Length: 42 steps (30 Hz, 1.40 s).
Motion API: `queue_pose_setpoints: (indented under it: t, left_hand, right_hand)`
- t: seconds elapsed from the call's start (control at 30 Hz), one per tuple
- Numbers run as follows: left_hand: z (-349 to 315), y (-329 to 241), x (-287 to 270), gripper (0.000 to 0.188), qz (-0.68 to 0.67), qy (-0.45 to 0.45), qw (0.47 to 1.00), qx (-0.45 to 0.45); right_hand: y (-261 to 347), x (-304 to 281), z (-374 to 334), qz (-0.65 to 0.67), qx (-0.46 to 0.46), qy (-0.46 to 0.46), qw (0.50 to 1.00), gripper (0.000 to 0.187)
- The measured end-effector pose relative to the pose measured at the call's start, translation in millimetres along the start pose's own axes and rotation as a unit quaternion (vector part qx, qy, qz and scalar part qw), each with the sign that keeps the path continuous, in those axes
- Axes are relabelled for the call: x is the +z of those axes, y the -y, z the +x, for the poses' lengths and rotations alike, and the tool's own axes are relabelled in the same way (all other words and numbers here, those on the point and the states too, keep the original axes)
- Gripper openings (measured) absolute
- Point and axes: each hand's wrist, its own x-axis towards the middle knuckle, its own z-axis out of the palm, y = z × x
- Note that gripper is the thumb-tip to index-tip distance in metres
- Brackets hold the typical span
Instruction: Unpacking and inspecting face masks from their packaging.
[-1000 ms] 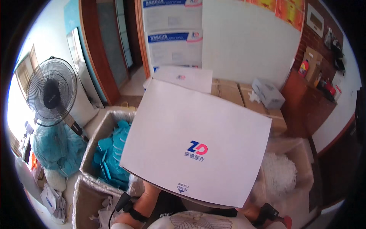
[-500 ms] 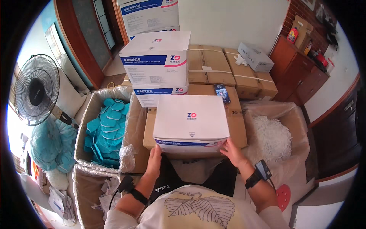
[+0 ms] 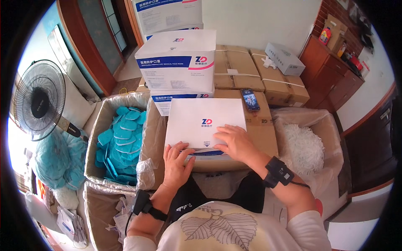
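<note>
In front of me a closed white carton (image 3: 201, 121) with a blue band on its front rests on a brown cardboard box (image 3: 264, 134). My left hand (image 3: 178, 164) touches the front left edge of its lid, fingers apart. Flat on the lid's right half lies my right hand (image 3: 234, 142), its fingers spread and gripping nothing. The lid's front edge is partly hidden by both hands. Just behind stands a stack of matching cartons (image 3: 176, 73). A phone (image 3: 250, 100) lies on the brown box, to the right of the white carton.
Left of me, a lined box (image 3: 144, 100) holds teal oval pieces (image 3: 125, 134); another lined box (image 3: 94, 209) holds paper packets. On my right, a lined carton (image 3: 333, 138) holds white strands (image 3: 303, 148). A fan (image 3: 39, 100) stands far left. Strapped cartons (image 3: 238, 67) lie behind.
Both hands have moved from the carton's lower front corners up onto its lid. The white carton sits slightly farther left and back on the brown box. The whole view has shifted a little.
</note>
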Motion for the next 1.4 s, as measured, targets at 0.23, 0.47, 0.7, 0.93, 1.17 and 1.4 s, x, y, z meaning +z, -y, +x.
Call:
queue_pose_setpoints:
  t: [0.23,0.47,0.7,0.93,1.17,1.4]
  left_hand:
    - [-4,-3,2,0.019,-0.047,-0.038,0.998,0.007]
    - [2,-13,-5,0.019,-0.037,0.023,0.999,0.006]
    - [-3,-9,-7,0.02,0.024,0.054,0.998,0.035]
    - [-30,-34,-15,0.022,0.048,0.056,0.997,0.028]
    - [-30,-18,-23,0.027,-0.059,-0.007,0.998,-0.001]
    - [38,47,1,0.049,-0.258,-0.108,0.942,-0.187]
  right_hand:
    - [-4,1,10,0.0,0.048,0.043,0.998,0.046]
    - [3,11,14,-0.075,0.055,0.078,0.993,0.069]
    - [3,5,3,-0.134,0.004,0.068,0.989,0.062]
    - [0,-24,-11,-0.1,-0.066,0.098,0.988,0.049]
    - [18,-116,45,-0.133,0.059,-0.019,0.989,0.028]
    - [-72,-92,75,0.098,0.044,-0.324,0.94,0.051]
